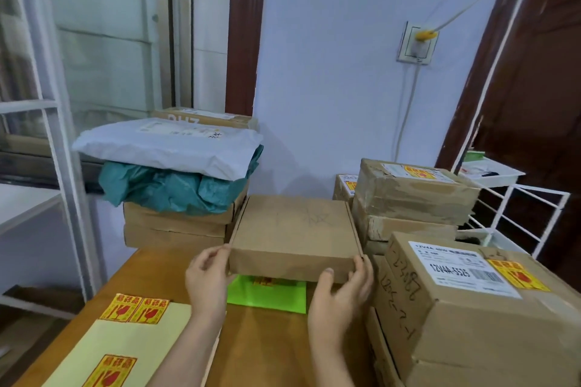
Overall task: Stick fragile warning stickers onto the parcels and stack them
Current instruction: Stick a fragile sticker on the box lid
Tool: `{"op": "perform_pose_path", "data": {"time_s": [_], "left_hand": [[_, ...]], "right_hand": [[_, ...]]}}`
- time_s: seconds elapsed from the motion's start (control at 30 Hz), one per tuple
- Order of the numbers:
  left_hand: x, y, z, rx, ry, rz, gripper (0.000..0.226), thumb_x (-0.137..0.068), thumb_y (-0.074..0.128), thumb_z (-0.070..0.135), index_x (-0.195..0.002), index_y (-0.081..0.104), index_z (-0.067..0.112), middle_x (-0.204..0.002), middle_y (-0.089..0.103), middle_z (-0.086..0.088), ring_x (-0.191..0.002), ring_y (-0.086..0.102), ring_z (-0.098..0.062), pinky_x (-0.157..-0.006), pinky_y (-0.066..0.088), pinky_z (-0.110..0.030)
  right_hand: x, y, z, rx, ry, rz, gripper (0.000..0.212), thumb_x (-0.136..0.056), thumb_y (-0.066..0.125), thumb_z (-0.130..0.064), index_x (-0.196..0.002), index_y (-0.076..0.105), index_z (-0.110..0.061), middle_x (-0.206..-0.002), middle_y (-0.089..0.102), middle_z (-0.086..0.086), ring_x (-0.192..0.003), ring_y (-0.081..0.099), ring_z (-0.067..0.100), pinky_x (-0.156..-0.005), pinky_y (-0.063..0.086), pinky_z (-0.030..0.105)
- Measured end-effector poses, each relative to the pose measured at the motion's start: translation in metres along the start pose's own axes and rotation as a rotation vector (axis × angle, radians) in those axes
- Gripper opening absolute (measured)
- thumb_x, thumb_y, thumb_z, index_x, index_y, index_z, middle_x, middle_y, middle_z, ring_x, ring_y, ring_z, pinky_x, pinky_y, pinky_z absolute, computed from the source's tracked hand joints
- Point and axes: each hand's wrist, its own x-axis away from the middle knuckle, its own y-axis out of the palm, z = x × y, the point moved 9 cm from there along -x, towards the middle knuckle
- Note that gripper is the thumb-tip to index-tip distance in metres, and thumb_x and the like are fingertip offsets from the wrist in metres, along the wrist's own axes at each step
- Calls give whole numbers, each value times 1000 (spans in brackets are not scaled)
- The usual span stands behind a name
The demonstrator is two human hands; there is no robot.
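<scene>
Wooden table [261, 342] up against the wall, and I've got the flat cardboard parcel [295, 232] gripped dead ahead, long side crossways, left hand [207, 280] and right hand [342, 286] clamping opposite near corners, equally close.

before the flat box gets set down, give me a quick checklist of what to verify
1. Both hands on the flat box: ok, left hand at its left near corner, right hand at its right near corner.
2. Box level: ok, roughly flat.
3. Fragile sticker on its top: not ok, none visible, only scribbled writing.
4. Landing spot free: not ok, a green packet lies beneath.
5. Stickers left on the sheet: ok, three show.
6. Right stack already labelled: ok.
</scene>
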Motion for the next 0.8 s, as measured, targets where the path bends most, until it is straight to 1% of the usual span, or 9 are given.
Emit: {"op": "perform_pose_path", "data": {"time_s": [0.1, 0.17, 0.23, 0.3, 0.43, 0.53, 0.6, 0.67, 0.8], "left_hand": [[20, -10, 10, -31, -44, -4, 22, -87, 67, 23, -80, 60, 3, -85, 57, -9, -77, 53, -17, -73, 57, -42], [29, -18, 14, -64, -77, -5, 27, -85, 70, 27, -75, 55, 6, -83, 55, -8, -77, 50, -17, -77, 54, -48], [38, -23, 15, -72, -106, -28, 29, -83, 71, 28, -72, 50, 11, -84, 54, -7, -83, 49, -22, -78, 52, -48], [48, -28, 15, -65, -145, -57, 28, -83, 71, 25, -72, 49, 13, -93, 55, -8, -94, 50, -28, -77, 50, -44], [67, -43, 10, -15, -240, -106, 20, -86, 67, 18, -77, 50, 14, -110, 58, -14, -109, 53, -34, -81, 51, -47], [83, -55, 9, 20, -287, -137, 15, -87, 64, 15, -82, 50, 16, -115, 57, -14, -111, 52, -35, -82, 51, -46], [94, -67, 9, 30, -294, -126, 14, -87, 63, 13, -83, 51, 17, -116, 57, -14, -113, 51, -34, -78, 51, -42], [107, -80, 10, 35, -299, -108, 13, -88, 62, 12, -83, 52, 19, -114, 57, -13, -112, 52, -33, -73, 51, -38], [127, -100, 3, 42, -327, -87, 13, -89, 62, 12, -87, 55, 22, -104, 57, -7, -109, 51, -29, -72, 52, -38]], "right_hand": [[10, -19, -10, 6, 6, -10, 58, -78, 48, -31, -131, 45, -6, -145, 36, 8, -131, 37, 30, -108, 34, 51], [20, -28, -13, -20, 52, -38, 52, -83, 54, -16, -133, 45, -6, -145, 36, 8, -127, 41, 31, -106, 36, 41], [32, -40, -21, -17, 31, -36, 54, -82, 55, -19, -133, 45, -3, -143, 38, 9, -124, 44, 33, -103, 38, 39], [43, -51, -26, -14, 33, -29, 60, -77, 49, -31, -132, 46, -6, -140, 38, 3, -124, 45, 33, -104, 40, 46], [60, -72, -35, -21, 33, -44, 52, -76, 48, -23, -127, 46, -14, -136, 37, -6, -123, 45, 27, -105, 40, 46], [69, -90, -47, 16, -37, -43, 43, -79, 51, -18, -122, 46, -20, -128, 39, -6, -119, 43, 23, -99, 42, 43], [75, -100, -47, 56, -44, -52, 38, -84, 55, -11, -121, 49, -16, -119, 38, -8, -116, 40, 20, -96, 43, 45], [82, -108, -42, 86, -11, -87, 38, -86, 54, -14, -124, 49, -13, -116, 37, -10, -116, 40, 20, -96, 43, 46], [92, -118, -32, 144, 27, -150, 38, -89, 56, -5, -126, 49, -8, -117, 38, -6, -119, 40, 21, -100, 36, 33]]}}
